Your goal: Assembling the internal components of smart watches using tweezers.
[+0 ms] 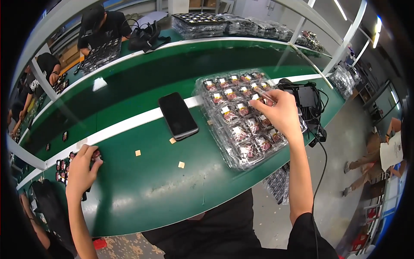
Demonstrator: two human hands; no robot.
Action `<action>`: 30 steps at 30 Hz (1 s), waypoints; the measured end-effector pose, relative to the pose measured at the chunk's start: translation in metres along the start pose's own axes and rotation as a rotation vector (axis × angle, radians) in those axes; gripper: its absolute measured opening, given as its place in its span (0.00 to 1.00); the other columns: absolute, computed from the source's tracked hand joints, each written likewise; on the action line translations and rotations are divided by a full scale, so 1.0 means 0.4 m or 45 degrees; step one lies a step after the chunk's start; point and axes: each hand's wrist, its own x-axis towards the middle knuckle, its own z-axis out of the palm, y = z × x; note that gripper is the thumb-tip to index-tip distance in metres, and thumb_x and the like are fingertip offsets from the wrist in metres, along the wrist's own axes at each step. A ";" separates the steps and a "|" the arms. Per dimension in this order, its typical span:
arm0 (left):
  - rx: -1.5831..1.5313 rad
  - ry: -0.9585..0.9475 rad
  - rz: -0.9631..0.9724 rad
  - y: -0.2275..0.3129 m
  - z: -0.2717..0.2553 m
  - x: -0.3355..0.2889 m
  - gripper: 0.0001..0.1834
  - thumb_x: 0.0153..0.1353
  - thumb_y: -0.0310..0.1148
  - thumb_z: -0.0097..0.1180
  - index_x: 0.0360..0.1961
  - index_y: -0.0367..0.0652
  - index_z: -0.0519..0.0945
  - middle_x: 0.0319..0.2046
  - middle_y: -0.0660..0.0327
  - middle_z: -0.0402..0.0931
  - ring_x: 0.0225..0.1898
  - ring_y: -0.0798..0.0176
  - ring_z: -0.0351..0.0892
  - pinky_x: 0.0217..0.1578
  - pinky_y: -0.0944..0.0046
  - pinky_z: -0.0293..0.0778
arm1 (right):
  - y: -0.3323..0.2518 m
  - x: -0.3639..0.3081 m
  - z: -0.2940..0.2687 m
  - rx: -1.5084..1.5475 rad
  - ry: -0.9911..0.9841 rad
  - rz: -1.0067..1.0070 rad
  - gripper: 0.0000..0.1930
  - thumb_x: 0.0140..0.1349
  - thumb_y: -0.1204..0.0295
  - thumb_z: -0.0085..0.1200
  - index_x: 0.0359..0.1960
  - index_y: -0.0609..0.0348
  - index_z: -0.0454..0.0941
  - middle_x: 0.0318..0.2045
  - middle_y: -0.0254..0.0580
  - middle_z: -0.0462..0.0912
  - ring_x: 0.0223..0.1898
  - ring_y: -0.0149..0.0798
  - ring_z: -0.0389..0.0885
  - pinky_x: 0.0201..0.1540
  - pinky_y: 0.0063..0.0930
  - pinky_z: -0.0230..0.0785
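My right hand point(281, 111) is closed around a thin metal tool that looks like tweezers point(264, 96), its tip over the upper right of a clear plastic tray point(236, 160). The tray's pockets hold rows of small dark red and black parts point(228, 113), many with white and yellow labels. At the left, my left hand point(82, 169) pinches a small dark red and black part point(96, 154) between thumb and fingers. Beside and partly under that hand lies a cluster of similar small parts point(60, 166). The palm hides some of them.
A black phone point(178, 114) lies mid-bench, with small tan squares point(181, 165) nearby. Black cables and an adapter point(307, 97) sit right of the tray. Stacked trays point(198, 26) stand beyond the conveyor. Other people point(101, 30) work at the far left; a black bag point(48, 200) lies near left.
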 end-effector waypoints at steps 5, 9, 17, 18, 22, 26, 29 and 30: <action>-0.210 -0.021 0.163 0.130 0.015 0.020 0.22 0.59 0.28 0.75 0.54 0.33 0.83 0.47 0.51 0.82 0.48 0.44 0.87 0.49 0.53 0.81 | 0.016 -0.007 0.025 0.070 0.027 -0.040 0.25 0.57 0.51 0.78 0.38 0.65 0.92 0.21 0.38 0.83 0.24 0.36 0.83 0.33 0.36 0.75; -0.424 -0.028 0.278 0.193 0.072 0.024 0.20 0.58 0.23 0.73 0.53 0.34 0.85 0.48 0.53 0.81 0.47 0.50 0.87 0.50 0.55 0.82 | 0.021 -0.010 0.021 0.067 0.059 -0.001 0.24 0.56 0.52 0.77 0.36 0.66 0.92 0.20 0.41 0.84 0.24 0.39 0.85 0.35 0.38 0.77; -0.672 -0.029 0.486 0.271 0.138 0.002 0.29 0.56 0.21 0.76 0.60 0.36 0.84 0.54 0.49 0.84 0.56 0.42 0.84 0.60 0.51 0.80 | 0.004 0.000 0.024 -0.154 0.007 -0.058 0.21 0.54 0.57 0.74 0.31 0.68 0.90 0.20 0.48 0.87 0.23 0.43 0.85 0.34 0.39 0.77; -0.695 0.001 0.485 0.264 0.141 0.000 0.30 0.55 0.24 0.77 0.60 0.37 0.84 0.53 0.49 0.84 0.55 0.42 0.84 0.59 0.50 0.80 | 0.003 0.003 0.020 -0.136 0.008 -0.085 0.21 0.55 0.58 0.75 0.30 0.69 0.90 0.19 0.47 0.86 0.22 0.40 0.84 0.33 0.37 0.76; -0.484 0.110 0.430 0.243 0.132 -0.013 0.33 0.52 0.30 0.81 0.60 0.38 0.84 0.53 0.49 0.84 0.52 0.42 0.83 0.56 0.50 0.79 | -0.038 -0.005 0.009 -0.088 0.005 -0.041 0.25 0.61 0.54 0.78 0.31 0.72 0.89 0.16 0.38 0.81 0.22 0.23 0.77 0.27 0.28 0.68; -0.528 0.096 0.427 0.227 0.134 -0.010 0.29 0.53 0.33 0.82 0.56 0.37 0.86 0.50 0.52 0.84 0.51 0.45 0.82 0.54 0.51 0.78 | -0.034 -0.030 -0.012 0.165 0.076 -0.215 0.19 0.72 0.60 0.72 0.42 0.71 0.90 0.25 0.29 0.84 0.31 0.19 0.76 0.34 0.21 0.67; -0.584 0.047 0.434 0.218 0.142 -0.010 0.29 0.53 0.33 0.82 0.57 0.39 0.86 0.50 0.55 0.83 0.50 0.47 0.80 0.53 0.52 0.76 | -0.088 -0.104 -0.019 0.430 0.017 -0.257 0.17 0.79 0.65 0.64 0.54 0.71 0.88 0.35 0.26 0.82 0.35 0.19 0.72 0.36 0.19 0.60; -0.578 0.037 0.406 0.216 0.142 -0.013 0.29 0.53 0.33 0.82 0.57 0.39 0.86 0.50 0.55 0.83 0.50 0.47 0.80 0.53 0.52 0.76 | -0.128 -0.144 -0.023 0.426 -0.033 -0.230 0.16 0.80 0.66 0.62 0.55 0.70 0.87 0.35 0.27 0.81 0.34 0.19 0.70 0.35 0.19 0.59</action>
